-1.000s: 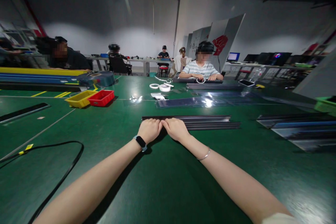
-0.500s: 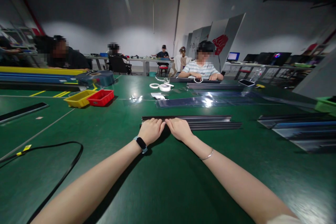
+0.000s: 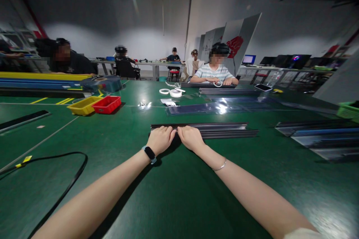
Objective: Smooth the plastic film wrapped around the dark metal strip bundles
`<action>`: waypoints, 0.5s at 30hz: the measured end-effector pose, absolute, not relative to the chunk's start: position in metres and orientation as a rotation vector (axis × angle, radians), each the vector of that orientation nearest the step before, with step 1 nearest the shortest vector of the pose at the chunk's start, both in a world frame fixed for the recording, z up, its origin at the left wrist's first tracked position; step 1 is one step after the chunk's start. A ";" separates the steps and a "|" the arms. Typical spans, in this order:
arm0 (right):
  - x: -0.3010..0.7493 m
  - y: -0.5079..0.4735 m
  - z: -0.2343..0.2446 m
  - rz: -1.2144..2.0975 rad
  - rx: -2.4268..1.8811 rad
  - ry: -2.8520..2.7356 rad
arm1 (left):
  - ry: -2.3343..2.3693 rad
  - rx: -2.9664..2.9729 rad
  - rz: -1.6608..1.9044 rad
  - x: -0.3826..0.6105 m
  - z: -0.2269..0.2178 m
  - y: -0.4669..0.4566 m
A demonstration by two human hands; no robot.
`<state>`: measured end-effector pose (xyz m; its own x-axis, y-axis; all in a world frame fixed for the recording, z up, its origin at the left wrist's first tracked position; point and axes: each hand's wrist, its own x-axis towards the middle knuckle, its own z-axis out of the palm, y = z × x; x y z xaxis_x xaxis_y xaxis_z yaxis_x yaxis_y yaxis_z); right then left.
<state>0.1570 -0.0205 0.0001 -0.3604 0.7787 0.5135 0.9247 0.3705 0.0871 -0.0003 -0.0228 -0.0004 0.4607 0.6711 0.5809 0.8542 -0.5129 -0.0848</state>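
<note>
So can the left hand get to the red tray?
Probably yes, by stretching: the left hand is on the dark rails, but only green tabletop shows between it and the red tray.

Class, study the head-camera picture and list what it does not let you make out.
In the head view:
- Underside grip of the left hand and right hand on the dark rails: hidden behind the backs of the hands.
- Far end of the black strip: cut off by the left edge.
- Rest of the green basket: cut off by the right edge.
- Panel lettering: too small to read.
</note>
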 end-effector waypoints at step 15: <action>0.154 -0.024 0.000 -0.504 -1.431 -2.273 | -1.186 -2.404 -0.684 0.001 -0.002 -0.021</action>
<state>0.1542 -0.0238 -0.0004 -0.3916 0.7617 0.5162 0.9085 0.4089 0.0860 0.0014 -0.0212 -0.0017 0.5272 0.6287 0.5717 0.8098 -0.5756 -0.1138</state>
